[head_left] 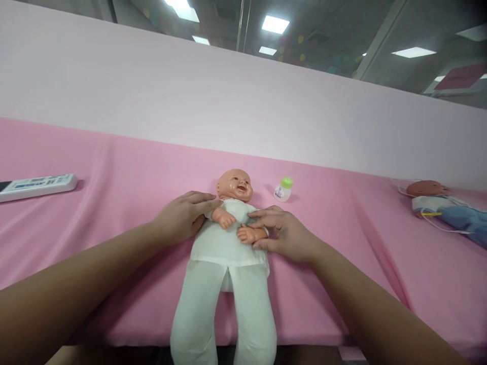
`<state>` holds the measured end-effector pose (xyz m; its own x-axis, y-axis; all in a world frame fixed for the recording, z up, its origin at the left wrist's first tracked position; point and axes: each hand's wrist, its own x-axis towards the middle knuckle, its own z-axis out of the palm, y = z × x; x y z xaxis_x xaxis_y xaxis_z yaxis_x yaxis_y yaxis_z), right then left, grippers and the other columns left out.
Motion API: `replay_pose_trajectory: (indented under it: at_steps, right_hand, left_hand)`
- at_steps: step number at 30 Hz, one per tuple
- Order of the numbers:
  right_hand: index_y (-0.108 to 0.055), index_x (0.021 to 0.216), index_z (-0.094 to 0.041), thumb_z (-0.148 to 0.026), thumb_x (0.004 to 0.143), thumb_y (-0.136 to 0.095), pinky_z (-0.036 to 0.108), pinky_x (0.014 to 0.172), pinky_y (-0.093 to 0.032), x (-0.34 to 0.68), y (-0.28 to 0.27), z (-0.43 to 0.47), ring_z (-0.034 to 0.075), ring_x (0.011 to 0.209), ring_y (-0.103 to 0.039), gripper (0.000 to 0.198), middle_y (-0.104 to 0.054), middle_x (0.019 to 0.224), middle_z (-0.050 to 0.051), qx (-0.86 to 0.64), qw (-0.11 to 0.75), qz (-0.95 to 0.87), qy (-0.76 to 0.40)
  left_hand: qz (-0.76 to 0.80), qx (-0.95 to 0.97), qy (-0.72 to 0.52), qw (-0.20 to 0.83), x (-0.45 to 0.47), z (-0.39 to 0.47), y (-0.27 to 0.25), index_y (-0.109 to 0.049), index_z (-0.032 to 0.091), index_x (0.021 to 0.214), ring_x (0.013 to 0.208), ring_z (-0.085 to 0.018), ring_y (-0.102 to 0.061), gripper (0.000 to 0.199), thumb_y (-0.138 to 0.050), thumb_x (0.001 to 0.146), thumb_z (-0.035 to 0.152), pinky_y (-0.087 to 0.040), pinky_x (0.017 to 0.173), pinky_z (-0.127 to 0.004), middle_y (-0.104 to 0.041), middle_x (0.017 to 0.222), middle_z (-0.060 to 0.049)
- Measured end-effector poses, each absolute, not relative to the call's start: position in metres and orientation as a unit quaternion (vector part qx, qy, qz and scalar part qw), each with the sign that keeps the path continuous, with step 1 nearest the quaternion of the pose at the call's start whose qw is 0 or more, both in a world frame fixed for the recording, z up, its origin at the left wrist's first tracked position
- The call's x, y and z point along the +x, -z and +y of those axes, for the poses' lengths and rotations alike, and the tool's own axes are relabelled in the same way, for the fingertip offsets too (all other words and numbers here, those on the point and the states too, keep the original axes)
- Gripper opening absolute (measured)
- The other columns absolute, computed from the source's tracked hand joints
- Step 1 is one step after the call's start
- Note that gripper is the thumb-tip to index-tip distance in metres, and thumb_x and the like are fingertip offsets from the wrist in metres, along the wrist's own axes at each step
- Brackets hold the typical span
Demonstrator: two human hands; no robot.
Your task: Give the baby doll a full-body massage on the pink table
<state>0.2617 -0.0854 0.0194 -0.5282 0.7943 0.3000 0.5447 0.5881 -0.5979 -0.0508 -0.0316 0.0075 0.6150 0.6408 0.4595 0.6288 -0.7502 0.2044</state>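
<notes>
A baby doll [229, 248] in a white top and white trousers lies on its back, head toward the wall and legs reaching over the front edge. My left hand [188, 215] is closed around the doll's upper arm and sleeve near the shoulder, its fingertips by the neck. On the other side, my right hand [283, 233] takes the doll's forearm between thumb and fingers, close to the wrist. Both doll hands rest over its chest and belly. Parts of my fingers are hidden behind the sleeves.
A pink sheet [133, 284] covers the table up to a white wall [228, 106]. Beyond the doll's head stands a small clear bottle with a green cap [283, 189]. A white remote-like device [40, 186] lies far left. Another doll [452, 210] in blue and white lies far right.
</notes>
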Motion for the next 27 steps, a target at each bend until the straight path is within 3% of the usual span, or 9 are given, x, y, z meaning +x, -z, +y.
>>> replay_pose_trajectory:
  at_steps: [3,6,11,16,20,23,27]
  right_hand:
    - [-0.077,0.119,-0.03,-0.051,0.092,-0.071,0.045,0.095,-0.055,0.269,-0.016,-0.076,0.028,0.112,-0.068,0.034,-0.076,0.119,0.006,-0.443,0.352,-0.765,-0.307]
    - [-0.077,0.105,-0.023,-0.056,0.091,-0.07,0.038,0.081,-0.055,0.288,-0.007,-0.058,0.024,0.092,-0.067,0.036,-0.075,0.1,0.006,-0.518,0.422,-0.663,-0.337]
    - [-0.07,0.102,-0.02,-0.048,0.086,-0.075,0.028,0.059,-0.045,0.32,0.01,-0.032,0.017,0.071,-0.059,0.032,-0.069,0.087,0.004,-0.583,0.437,-0.551,-0.407]
    - [-0.069,0.091,-0.017,-0.042,0.086,-0.072,0.024,0.046,-0.031,0.334,0.014,-0.027,0.012,0.055,-0.045,0.026,-0.061,0.07,0.003,-0.656,0.382,-0.487,-0.432]
    - [-0.069,0.093,-0.018,-0.037,0.085,-0.073,0.023,0.045,-0.03,0.335,0.011,-0.028,0.011,0.055,-0.044,0.021,-0.06,0.069,0.002,-0.637,0.395,-0.475,-0.461]
    - [-0.067,0.099,-0.02,-0.027,0.082,-0.074,0.021,0.047,-0.035,0.33,0.008,-0.031,0.01,0.057,-0.045,0.019,-0.059,0.075,0.001,-0.571,0.446,-0.457,-0.516]
    - [-0.068,0.108,-0.022,-0.021,0.083,-0.071,0.021,0.049,-0.039,0.329,0.008,-0.032,0.01,0.058,-0.045,0.026,-0.058,0.077,0.0,-0.51,0.459,-0.456,-0.567]
  left_hand:
    - [0.458,0.827,-0.308,0.106,-0.056,-0.028,-0.01,-0.068,0.027,0.127,0.112,-0.028,-0.068,0.038,-0.056,0.091,0.031,-0.054,0.093,-0.038,-0.074,0.123,-0.004]
    - [0.571,0.716,-0.351,0.195,-0.069,-0.015,-0.009,-0.066,0.022,0.108,0.09,-0.026,-0.071,0.028,-0.064,0.087,0.04,-0.055,0.077,-0.034,-0.075,0.1,-0.004]
    - [0.613,0.619,-0.411,0.268,-0.092,0.01,0.0,-0.061,0.02,0.117,0.091,-0.025,-0.072,0.048,-0.074,0.078,0.045,-0.055,0.072,-0.031,-0.074,0.1,-0.004]
    - [0.639,0.605,-0.419,0.223,-0.103,0.02,0.009,-0.058,0.02,0.136,0.104,-0.029,-0.071,0.066,-0.071,0.08,0.052,-0.056,0.086,-0.038,-0.074,0.117,-0.009]
    - [0.666,0.583,-0.425,0.188,-0.104,0.022,0.012,-0.041,0.016,0.158,0.125,-0.033,-0.064,0.082,-0.064,0.087,0.049,-0.049,0.106,-0.045,-0.068,0.134,-0.014]
    - [0.686,0.586,-0.403,0.154,-0.105,0.022,0.015,-0.048,0.016,0.155,0.125,-0.035,-0.064,0.072,-0.058,0.09,0.046,-0.049,0.108,-0.05,-0.067,0.137,-0.015]
    - [0.694,0.609,-0.381,0.046,-0.104,0.011,0.012,-0.067,0.018,0.138,0.132,-0.039,-0.058,0.051,-0.057,0.09,0.036,-0.045,0.113,-0.055,-0.054,0.153,-0.016]
